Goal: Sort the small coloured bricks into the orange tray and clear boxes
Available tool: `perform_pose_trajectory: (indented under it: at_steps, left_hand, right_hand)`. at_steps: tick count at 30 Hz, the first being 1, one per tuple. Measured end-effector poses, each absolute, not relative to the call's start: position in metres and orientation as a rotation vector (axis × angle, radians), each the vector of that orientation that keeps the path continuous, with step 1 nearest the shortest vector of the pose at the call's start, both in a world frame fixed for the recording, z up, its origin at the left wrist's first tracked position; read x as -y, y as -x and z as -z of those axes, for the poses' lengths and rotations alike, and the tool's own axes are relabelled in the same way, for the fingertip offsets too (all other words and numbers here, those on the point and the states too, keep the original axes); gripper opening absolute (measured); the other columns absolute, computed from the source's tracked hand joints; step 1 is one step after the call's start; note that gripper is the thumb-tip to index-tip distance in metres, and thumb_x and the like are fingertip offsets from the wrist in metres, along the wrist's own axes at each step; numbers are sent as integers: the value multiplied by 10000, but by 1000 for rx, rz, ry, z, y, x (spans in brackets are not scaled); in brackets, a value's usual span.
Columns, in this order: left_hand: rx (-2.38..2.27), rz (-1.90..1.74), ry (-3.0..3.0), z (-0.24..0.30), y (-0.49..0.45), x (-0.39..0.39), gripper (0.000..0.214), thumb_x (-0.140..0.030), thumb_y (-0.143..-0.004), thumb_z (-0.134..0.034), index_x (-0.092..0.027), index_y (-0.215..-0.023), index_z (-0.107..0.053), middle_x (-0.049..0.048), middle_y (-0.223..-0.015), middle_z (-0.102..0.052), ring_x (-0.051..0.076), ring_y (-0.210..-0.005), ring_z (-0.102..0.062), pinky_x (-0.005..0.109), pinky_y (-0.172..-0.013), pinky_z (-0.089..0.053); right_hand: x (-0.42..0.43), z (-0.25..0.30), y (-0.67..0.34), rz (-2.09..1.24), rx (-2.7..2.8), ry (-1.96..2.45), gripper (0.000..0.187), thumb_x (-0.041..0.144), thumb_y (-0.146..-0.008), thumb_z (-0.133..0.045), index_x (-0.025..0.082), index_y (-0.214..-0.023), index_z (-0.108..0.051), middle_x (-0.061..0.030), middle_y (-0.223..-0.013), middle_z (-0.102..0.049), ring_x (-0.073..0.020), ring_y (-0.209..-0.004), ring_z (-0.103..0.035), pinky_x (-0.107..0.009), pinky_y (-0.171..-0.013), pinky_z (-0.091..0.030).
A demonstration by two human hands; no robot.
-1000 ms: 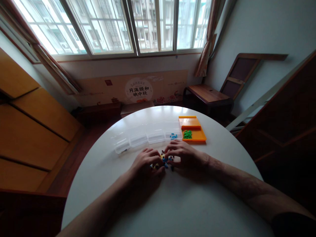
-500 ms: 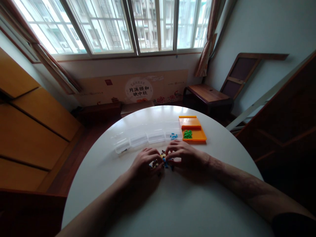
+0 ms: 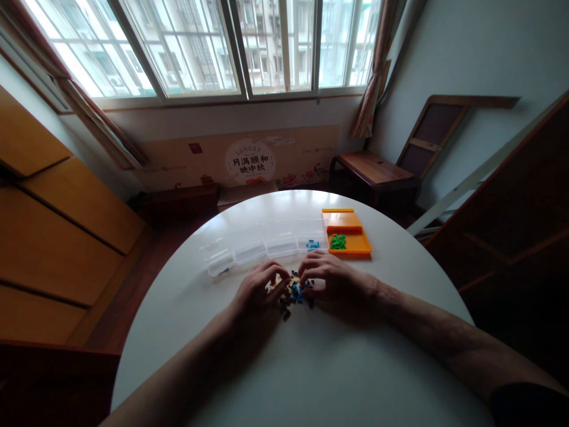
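Observation:
A small heap of mixed toy bricks (image 3: pixel 294 292) in blue, yellow and dark colours lies on the white table between my hands. My left hand (image 3: pixel 262 283) reaches over the heap's left side, thumb and index finger drawn together at its edge. On the right side, my right hand (image 3: pixel 326 274) has its fingers curled down into the bricks. Whatever either set of fingertips pinches is too small or hidden to name. Just beyond, several blue pieces (image 3: pixel 313 244) sit in the rightmost compartment of a clear plastic box (image 3: pixel 281 244).
An orange tray (image 3: pixel 360 243) holding green pieces (image 3: pixel 338 241) stands right of the clear box. The round white table (image 3: pixel 311 373) has its far edge near a window. A wooden chair (image 3: pixel 377 166) stands beyond at the right.
My left hand has shifted slightly up and away from the heap's front, uncovering more of the blue and dark bricks. My right hand has barely moved.

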State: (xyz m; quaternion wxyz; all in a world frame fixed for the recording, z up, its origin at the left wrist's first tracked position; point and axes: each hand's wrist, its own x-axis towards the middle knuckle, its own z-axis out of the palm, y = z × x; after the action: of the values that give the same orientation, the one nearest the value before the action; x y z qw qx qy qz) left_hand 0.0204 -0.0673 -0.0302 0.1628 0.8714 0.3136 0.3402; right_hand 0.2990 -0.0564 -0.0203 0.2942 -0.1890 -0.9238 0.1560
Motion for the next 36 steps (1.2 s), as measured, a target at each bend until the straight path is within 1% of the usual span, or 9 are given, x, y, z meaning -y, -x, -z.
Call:
perform_pose_trajectory:
  at_steps: [3,7,12,19,24,26,28,32,36]
  left_hand:
    - [-935,-947,-2467,32,-19,67,79,-231,-1061,-663,-213,-998,-707,43,-1009,-735,174,-866,-670,288,-809,-516]
    - [-946,-957,-2461,34,-19,66,68,-232,-1062,-660,-211,-1013,-702,36,-978,-729,174,-843,-654,291,-800,-507]
    - [-964,-933,-2466,33,-19,66,72,-245,-1060,-661,-210,-1012,-700,39,-980,-732,177,-833,-648,295,-799,-510]
    - [-983,-916,-2467,30,-19,68,87,-243,-1065,-643,-212,-1006,-699,43,-990,-734,181,-847,-657,302,-813,-516]
    - [-998,-918,-2459,28,-19,69,105,-252,-1069,-637,-209,-997,-701,46,-986,-734,179,-834,-649,315,-815,-522]
    - [-1006,-925,-2451,28,-19,69,117,-255,-1072,-628,-209,-991,-700,47,-979,-733,180,-828,-647,322,-815,-527]
    - [-1019,-934,-2435,27,-19,69,119,-252,-1075,-617,-210,-992,-692,47,-971,-730,182,-826,-647,329,-820,-533]
    - [-1029,-936,-2403,28,-18,67,115,-265,-1082,-604,-217,-1008,-679,47,-975,-729,184,-827,-650,329,-820,-541]
    - [-1026,-935,-2385,28,-17,67,130,-277,-1086,-600,-217,-1012,-688,55,-987,-731,187,-844,-654,324,-819,-547]
  right_hand:
    - [58,18,-299,-436,2455,516,65,244,-974,-789,250,-1020,-743,-36,-1107,-790,-206,-1013,-676,-398,-1015,-528]
    - [58,17,-299,-448,2450,518,63,236,-987,-765,263,-1044,-755,-25,-1119,-789,-201,-1033,-674,-389,-1015,-527]
    - [54,23,-299,-406,2457,474,26,240,-1020,-739,253,-1016,-762,-27,-1066,-799,-188,-967,-696,-397,-1018,-528]
    - [52,26,-299,-271,2484,405,137,259,-1097,-645,237,-1014,-752,-37,-1039,-807,-191,-946,-704,-394,-979,-543]
    - [49,35,-296,-255,2429,416,118,245,-1116,-627,230,-1084,-740,-56,-1085,-815,-205,-981,-716,-388,-953,-556]
    - [47,39,-296,-266,2359,468,122,228,-1124,-609,232,-1108,-730,-56,-1073,-815,-203,-968,-722,-383,-953,-562]
    - [45,42,-297,-265,2269,561,129,226,-1131,-594,235,-1105,-720,-50,-1014,-803,-203,-932,-716,-379,-931,-568]
    - [37,46,-301,-209,2070,742,119,261,-1123,-615,235,-1046,-701,-46,-949,-767,-217,-906,-705,-369,-864,-558]
    - [28,51,-305,-112,1940,935,118,286,-1104,-639,238,-1010,-692,-35,-917,-739,-223,-855,-683,-380,-865,-533]
